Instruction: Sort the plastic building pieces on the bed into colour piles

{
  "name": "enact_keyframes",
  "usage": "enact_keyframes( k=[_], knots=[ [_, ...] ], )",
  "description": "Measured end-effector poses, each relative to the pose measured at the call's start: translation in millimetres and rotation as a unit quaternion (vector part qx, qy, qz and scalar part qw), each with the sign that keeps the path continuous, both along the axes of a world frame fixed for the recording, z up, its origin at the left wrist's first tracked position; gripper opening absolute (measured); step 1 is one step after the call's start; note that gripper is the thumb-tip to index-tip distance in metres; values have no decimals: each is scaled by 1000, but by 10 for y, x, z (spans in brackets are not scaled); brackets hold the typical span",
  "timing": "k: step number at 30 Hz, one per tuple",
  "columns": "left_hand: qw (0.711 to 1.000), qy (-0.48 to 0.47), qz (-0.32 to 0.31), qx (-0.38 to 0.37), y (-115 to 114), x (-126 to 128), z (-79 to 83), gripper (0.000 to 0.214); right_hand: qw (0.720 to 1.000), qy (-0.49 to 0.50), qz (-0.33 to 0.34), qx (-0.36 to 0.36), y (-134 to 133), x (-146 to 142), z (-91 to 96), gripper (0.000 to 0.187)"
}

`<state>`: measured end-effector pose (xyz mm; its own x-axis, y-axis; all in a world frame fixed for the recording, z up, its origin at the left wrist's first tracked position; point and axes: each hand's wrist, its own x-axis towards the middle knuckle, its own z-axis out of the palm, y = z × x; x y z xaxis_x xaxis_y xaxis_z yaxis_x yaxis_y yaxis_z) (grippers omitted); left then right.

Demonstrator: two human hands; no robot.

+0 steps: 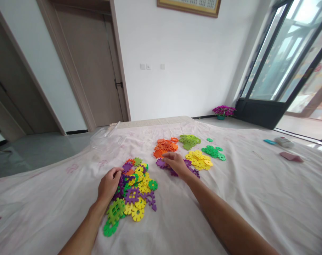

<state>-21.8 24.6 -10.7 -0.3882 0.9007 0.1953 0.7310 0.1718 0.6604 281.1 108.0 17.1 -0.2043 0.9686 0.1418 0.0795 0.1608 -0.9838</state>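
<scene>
A mixed heap of plastic interlocking pieces point(139, 203) lies before me, with purple, yellow, green and orange ones jumbled together. My left hand point(108, 184) rests at its left edge, fingers curled in by a purple piece point(127, 166); what they hold, if anything, is hidden. Over a purple pile point(195, 173) reaches my right hand point(176, 164), its thumb and fingertips close together beside a purple disc point(161, 163) and the orange pile point(165, 146). Anything between those fingertips is too small to make out.
Sorted pieces form a lime-green pile point(189, 141), a yellow pile point(199, 160) and a green pile point(214, 152). A clear plastic bag point(107, 136) lies at the cloth's far left. At right are a pink cloth point(291, 157) and a whitish object point(284, 142).
</scene>
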Motion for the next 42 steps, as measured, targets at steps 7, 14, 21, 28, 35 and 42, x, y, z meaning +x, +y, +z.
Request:
enact_keyframes(
  k=[7, 14, 21, 28, 35, 42],
  knots=[
    [1000, 3, -1, 5, 17, -25, -22, 29, 955, -193, 221, 46, -218, -151, -24, 35],
    [1000, -2, -5, 4, 12, -15, -15, 28, 887, -353, 244, 172, -290, -171, -4, 47],
    [1000, 0, -3, -4, -3, -1, 4, 28, 927, -293, 198, 122, -259, -181, -86, 26],
    [1000, 1, -6, -7, 1, -10, 10, 29, 967, -147, 207, 34, -177, -93, 11, 15],
    [1000, 10, -7, -10, 17, -17, 5, 29, 997, -46, -44, 53, 196, 517, 113, 27],
    [1000, 9, -9, -1, 7, -23, -16, 31, 944, 60, -324, 11, 534, 1269, -168, 37]
  ],
)
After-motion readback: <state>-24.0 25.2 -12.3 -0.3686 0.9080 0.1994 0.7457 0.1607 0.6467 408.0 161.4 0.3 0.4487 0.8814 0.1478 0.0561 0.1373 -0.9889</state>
